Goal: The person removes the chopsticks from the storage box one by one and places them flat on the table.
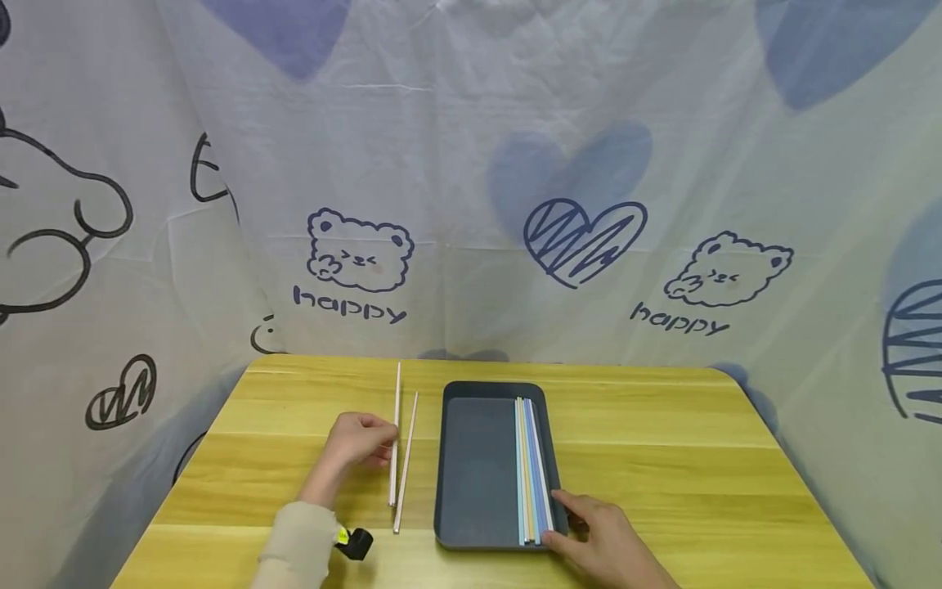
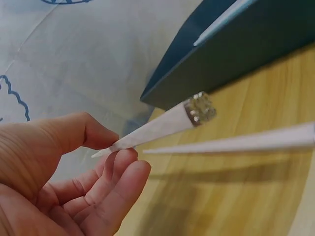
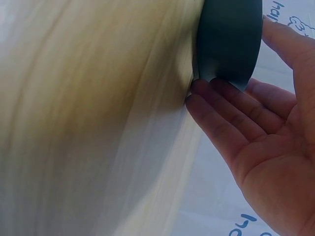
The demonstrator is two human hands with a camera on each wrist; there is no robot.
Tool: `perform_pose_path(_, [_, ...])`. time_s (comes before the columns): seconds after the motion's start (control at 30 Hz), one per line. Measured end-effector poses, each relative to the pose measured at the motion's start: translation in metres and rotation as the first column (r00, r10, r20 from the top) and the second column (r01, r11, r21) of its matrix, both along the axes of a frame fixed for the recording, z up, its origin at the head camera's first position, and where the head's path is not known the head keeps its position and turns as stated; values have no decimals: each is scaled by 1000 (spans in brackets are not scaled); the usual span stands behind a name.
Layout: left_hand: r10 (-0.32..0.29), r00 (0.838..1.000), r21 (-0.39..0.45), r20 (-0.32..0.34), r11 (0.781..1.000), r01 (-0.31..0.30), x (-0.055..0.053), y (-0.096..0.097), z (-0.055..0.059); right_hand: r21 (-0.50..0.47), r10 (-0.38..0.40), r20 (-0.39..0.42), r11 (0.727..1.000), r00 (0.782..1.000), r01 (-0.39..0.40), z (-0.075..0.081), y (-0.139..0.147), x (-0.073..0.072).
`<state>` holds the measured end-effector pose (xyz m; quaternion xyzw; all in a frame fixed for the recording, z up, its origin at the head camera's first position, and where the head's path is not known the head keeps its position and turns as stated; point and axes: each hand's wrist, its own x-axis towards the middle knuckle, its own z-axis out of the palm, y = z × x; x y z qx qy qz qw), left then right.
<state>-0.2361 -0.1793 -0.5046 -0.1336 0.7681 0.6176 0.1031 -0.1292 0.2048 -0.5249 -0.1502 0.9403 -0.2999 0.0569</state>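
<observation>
My left hand (image 1: 361, 438) pinches a thin pale pink stick (image 1: 394, 470) between thumb and fingers. In the left wrist view the near end of this stick (image 2: 162, 124) is glittery silver. A second pale stick (image 1: 407, 462) lies just to its right on the table. On the right, my right hand (image 1: 607, 536) holds the near right corner of a dark grey tray (image 1: 478, 546). Its thumb is over the rim and its fingers lie against the outer wall (image 3: 229, 44). Several light blue, yellow, blue and white sticks (image 1: 531, 474) lie lengthwise along the tray's right side.
The wood-patterned table (image 1: 684, 466) reaches back to a printed white cloth (image 1: 471, 294), which hangs behind and on both sides. A black device (image 1: 356, 544) is strapped at the left wrist.
</observation>
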Motion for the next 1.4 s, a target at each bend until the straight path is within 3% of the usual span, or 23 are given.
perform_pose_path(0.4, [-4,1000,-105,25,994,6,10,-20,-11,8,4,7,1000,1000,-4,1,-1,0])
perform_pose_path(0.7, [-12,1000,-253,15,967,15,13,-21,-17,9,4,5,1000,1000,-4,1,0,0])
perform_pose_path(0.97, [-41,999,-296,15,954,43,11,-14,-14,-10,-9,20,1000,1000,10,2,-1,0])
perform_pose_path(1.4, [-58,998,-356,23,933,62,10,-13,-21,-22,11,12,1000,1000,-10,1,1,-1])
